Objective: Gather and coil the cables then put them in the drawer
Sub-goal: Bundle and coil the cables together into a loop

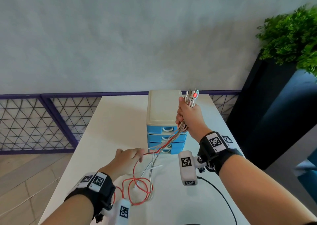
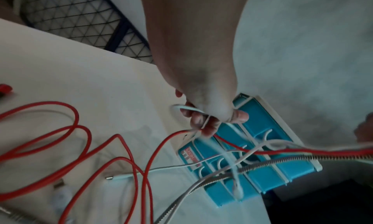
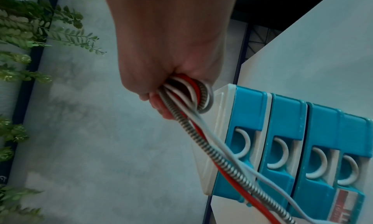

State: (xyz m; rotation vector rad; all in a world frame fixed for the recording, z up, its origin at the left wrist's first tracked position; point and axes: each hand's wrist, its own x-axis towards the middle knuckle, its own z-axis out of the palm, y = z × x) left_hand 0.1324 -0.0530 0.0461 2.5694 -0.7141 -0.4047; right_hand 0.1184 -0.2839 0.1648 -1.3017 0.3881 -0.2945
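Observation:
My right hand (image 1: 186, 115) is raised beside the top of the blue and cream drawer unit (image 1: 164, 121) and grips a bundle of cables (image 3: 187, 93): red, white and a spring-wrapped grey one. Their plug ends (image 1: 193, 94) stick up above the fist. The strands run down to my left hand (image 1: 130, 158), which pinches the red cable (image 2: 167, 138) and a white one (image 2: 187, 108) in front of the lowest drawer. Slack red loops (image 1: 139, 188) and white cable (image 2: 161, 169) lie on the white table (image 1: 111, 121). All drawers (image 3: 282, 131) appear closed.
A dark planter (image 1: 267, 104) with a green plant (image 1: 291, 36) stands to the right of the table. A purple-framed mesh fence (image 1: 42, 121) runs along the grey wall behind. A black lead (image 1: 221, 195) trails from my right wrist camera.

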